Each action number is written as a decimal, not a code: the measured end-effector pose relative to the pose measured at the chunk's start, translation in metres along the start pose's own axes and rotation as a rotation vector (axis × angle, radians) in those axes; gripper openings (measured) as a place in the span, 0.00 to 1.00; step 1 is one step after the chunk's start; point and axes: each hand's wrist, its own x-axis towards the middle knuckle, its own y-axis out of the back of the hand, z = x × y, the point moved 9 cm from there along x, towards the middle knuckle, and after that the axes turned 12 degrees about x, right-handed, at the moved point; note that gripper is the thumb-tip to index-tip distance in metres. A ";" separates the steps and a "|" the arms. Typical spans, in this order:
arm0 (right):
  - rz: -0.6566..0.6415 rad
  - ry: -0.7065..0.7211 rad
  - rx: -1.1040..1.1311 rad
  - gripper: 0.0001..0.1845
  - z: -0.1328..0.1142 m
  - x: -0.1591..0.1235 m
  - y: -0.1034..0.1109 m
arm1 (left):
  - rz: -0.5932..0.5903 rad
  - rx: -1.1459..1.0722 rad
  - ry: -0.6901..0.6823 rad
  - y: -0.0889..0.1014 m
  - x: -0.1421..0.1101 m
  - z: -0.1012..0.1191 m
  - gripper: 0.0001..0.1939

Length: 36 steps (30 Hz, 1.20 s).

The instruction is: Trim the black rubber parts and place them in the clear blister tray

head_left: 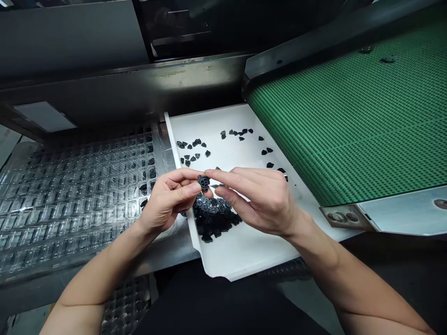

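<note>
Dark clothing [220, 307] fills the bottom edge, with a bare forearm [104, 265] reaching up on either side. Beyond it sits a white tray [258, 251], next to a strip of bare metal [164, 258]. Small black parts are heaped [214, 221] toward its near left, with others scattered [233, 133] across the far half. Over the heap, the left hand [167, 195] pinches a round black part [204, 182] between thumb and fingers; the right hand [265, 197] brings thumb and forefinger up beside it, but whether they grip anything cannot be made out. Clear plastic trays [70, 200] with rows of pockets spread leftward, black parts in some right-hand pockets. A green textured belt [366, 116] in a metal frame [405, 209] occupies the right, two dark pieces [388, 59] lying on it. Behind run a scuffed metal ledge [188, 79] and a grey panel [70, 37].
</note>
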 end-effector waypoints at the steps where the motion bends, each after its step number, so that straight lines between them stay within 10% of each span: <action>1: -0.001 -0.004 0.000 0.19 0.000 0.000 0.000 | 0.001 0.001 0.003 0.000 0.000 0.000 0.10; 36: 0.004 -0.028 0.060 0.15 0.000 0.002 0.002 | 0.063 0.057 0.047 0.005 -0.001 -0.002 0.14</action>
